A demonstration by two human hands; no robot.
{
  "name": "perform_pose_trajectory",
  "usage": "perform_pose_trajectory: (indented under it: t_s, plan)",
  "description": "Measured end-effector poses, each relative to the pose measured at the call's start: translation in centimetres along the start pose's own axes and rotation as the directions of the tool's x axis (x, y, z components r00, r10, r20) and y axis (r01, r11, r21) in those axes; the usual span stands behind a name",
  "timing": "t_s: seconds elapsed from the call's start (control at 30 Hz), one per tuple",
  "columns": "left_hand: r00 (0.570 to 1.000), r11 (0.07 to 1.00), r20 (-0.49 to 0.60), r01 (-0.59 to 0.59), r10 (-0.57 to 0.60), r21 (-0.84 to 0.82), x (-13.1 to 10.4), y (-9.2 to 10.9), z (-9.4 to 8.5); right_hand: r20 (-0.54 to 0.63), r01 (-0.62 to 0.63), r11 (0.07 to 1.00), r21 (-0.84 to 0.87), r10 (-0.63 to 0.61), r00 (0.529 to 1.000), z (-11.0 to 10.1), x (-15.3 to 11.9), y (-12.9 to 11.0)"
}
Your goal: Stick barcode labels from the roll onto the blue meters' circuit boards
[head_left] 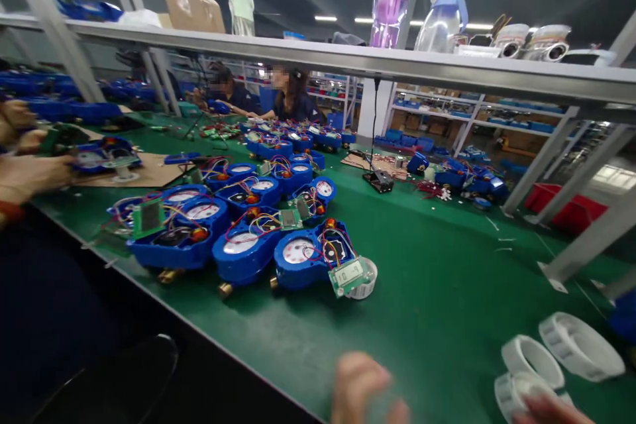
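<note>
Over a green worktop, the left hand curls and the right hand meets a white ring — blur hides whether either grips anything.

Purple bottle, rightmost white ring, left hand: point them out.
Purple bottle (391, 3), head view: middle of its body.
Rightmost white ring (560, 351), head view: its outer wall.
Left hand (358, 384), head view: middle of the blurred hand.
</note>
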State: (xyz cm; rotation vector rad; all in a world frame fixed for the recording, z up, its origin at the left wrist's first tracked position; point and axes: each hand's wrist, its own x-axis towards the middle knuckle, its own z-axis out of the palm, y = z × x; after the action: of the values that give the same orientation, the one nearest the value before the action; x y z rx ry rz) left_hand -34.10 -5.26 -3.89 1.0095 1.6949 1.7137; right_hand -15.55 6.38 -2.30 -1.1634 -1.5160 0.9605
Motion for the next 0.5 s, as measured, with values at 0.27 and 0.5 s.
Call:
perform_pose_trajectory:
  t_s: [0.27, 0.5]
  plan:
    - [0.796, 0.811, -0.354, 0.267, -0.490, -0.521, 7.7, 4.3, -5.5, 0.419, 0.164, 0.986, -0.038, -0.134, 0.898, 12.8, 6.5, -2.4]
    - [0.715, 0.516, -0.136, 0.347, -0.686, -0.783, 11.0, 6.4, -1.4, 0.223, 0.110, 0.964, -0.241, -0.055, 0.973, 11.6, 6.8, 0.6]
